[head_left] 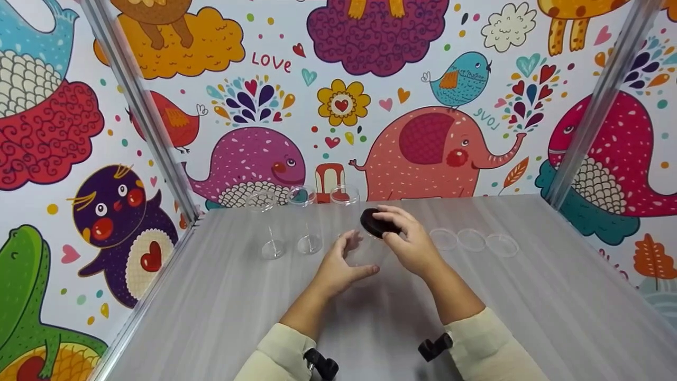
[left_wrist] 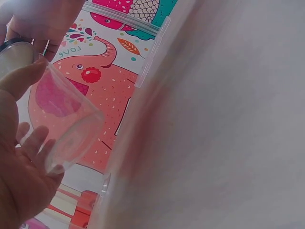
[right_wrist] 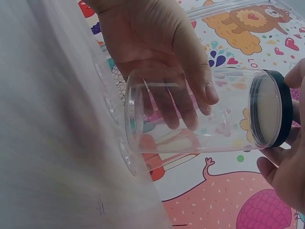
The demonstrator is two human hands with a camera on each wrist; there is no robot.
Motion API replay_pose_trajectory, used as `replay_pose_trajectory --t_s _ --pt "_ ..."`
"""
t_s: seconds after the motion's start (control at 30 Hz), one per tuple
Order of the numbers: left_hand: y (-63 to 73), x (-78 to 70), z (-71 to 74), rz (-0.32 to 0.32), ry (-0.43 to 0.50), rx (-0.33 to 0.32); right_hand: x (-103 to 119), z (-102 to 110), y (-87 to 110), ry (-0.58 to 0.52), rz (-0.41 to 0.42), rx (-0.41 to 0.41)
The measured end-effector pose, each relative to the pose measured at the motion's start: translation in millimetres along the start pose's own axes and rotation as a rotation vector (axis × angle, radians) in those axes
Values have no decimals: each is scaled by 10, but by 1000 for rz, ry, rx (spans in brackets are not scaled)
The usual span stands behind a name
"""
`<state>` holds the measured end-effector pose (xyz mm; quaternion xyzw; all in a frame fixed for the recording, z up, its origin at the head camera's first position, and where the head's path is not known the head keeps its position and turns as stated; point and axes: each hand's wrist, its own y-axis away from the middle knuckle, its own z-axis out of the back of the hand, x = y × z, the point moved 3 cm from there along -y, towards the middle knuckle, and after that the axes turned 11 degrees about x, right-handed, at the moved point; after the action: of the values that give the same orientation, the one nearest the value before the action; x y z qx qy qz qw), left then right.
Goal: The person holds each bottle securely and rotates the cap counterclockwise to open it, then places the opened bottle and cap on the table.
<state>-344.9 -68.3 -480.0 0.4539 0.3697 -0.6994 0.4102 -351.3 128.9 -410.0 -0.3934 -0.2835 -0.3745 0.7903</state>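
A clear plastic jar (right_wrist: 224, 138) with a black lid (head_left: 373, 224) is between my two hands, lid upward and base above the table. My right hand (head_left: 410, 243) grips the black lid by its rim, thumb on the near side and fingers on the far side. Around the jar's clear wall is my left hand (head_left: 338, 267), thumb on one side and fingers on the other; in the right wrist view those fingers show through the plastic. The left wrist view shows the jar's round base (left_wrist: 76, 138) near the left fingertips.
Three clear jars without lids, one of them (head_left: 272, 227) at the far left, stand upright toward the back of the grey table (head_left: 222, 317). To the right, three clear discs lie in a row, including a middle disc (head_left: 470, 240). A cartoon-printed wall (head_left: 338, 148) borders the table's back.
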Motion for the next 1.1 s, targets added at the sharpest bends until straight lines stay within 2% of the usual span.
replay_pose_trajectory --t_s 0.17,0.37,0.47,0.57,0.73,0.87,1.1 --pt "-3 2 -9 -6 -7 4 -8 7 0 19 -1 -16" --pt "6 7 -13 -11 -12 6 -15 11 -3 173 -134 -60" --pt "14 -3 -14 -6 -15 6 -16 7 1 196 -186 -61" --pt "19 -4 -19 4 -16 5 -21 2 3 200 -204 -61" --pt "30 -10 -25 25 -16 3 -20 -11 1 204 -185 -56" --pt "29 -5 -21 21 -12 2 -7 -17 -2 197 -138 -44" --pt "9 -2 -12 7 -13 0 5 -13 8 120 -53 -12"
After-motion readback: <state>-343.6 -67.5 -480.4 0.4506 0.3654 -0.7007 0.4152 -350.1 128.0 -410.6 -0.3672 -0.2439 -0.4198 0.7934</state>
